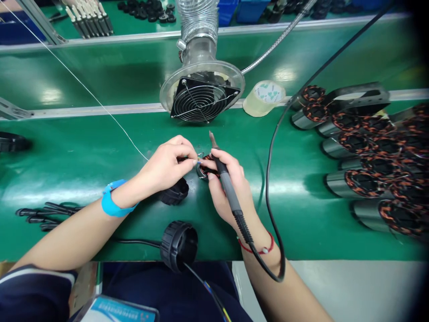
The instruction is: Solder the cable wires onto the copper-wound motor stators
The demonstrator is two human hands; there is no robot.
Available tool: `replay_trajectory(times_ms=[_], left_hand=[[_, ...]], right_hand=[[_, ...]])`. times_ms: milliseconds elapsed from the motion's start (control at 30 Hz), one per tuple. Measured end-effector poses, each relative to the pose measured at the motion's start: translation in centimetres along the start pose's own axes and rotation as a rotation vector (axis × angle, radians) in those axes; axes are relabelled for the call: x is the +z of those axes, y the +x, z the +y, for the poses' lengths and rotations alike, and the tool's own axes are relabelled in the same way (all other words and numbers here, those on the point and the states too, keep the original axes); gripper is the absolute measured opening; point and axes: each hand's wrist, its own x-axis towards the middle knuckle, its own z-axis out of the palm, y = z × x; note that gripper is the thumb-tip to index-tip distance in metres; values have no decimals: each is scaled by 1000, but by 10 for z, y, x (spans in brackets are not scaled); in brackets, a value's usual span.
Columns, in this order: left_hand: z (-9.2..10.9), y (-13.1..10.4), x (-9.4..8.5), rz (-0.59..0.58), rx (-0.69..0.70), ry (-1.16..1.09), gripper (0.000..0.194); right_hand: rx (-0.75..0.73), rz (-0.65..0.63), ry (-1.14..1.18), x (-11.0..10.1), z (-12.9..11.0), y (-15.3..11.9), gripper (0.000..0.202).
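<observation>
A black cap (179, 246) sits at the near edge of the glossy green counter (301, 237). Above mid-counter, the right grip (240, 192) is closed around an iron (228, 185) — its long axis running away from the wearer, leaning left, tip toward the fan (199, 105). The left grip (172, 163) pinches thin wires (199, 160). Stators (353, 183) lie rightward; beyond — tape (261, 100), the fan, a shelf (147, 34).

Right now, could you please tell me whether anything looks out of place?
Possibly the black cap at the green table's front edge: it seems to overhang, with colored wires trailing beyond.
</observation>
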Motion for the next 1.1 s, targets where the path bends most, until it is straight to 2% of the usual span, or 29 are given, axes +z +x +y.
replay_trajectory(times_ms=[167,300,467,533,600,767,833,967,1100], left_hand=[[-6,2,-4,-56,-22,39,14],[-5,2,-5,-86,-26,46,15],[-6,2,-3,-83,-54,-31,14],[-6,2,-1,-99,-66,-61,13],[-6,2,0,-111,-74,-60,13],[1,1,-1,-116,-78,18,15],[4,1,0,-114,-67,51,16],[7,0,1,-106,-46,99,17],[8,0,1,-105,-33,105,18]], right_hand=[[54,-3,36,-1,-1,-2,45],[-30,-38,-17,2,1,1,44],[35,117,-97,10,6,7,41],[40,126,-74,10,6,6,44],[36,139,-43,6,4,1,44],[114,292,18,-11,-12,-22,36],[76,342,0,-15,-16,-32,32],[-116,448,-122,-12,-12,-49,27],[-106,531,-113,-7,-7,-58,19]])
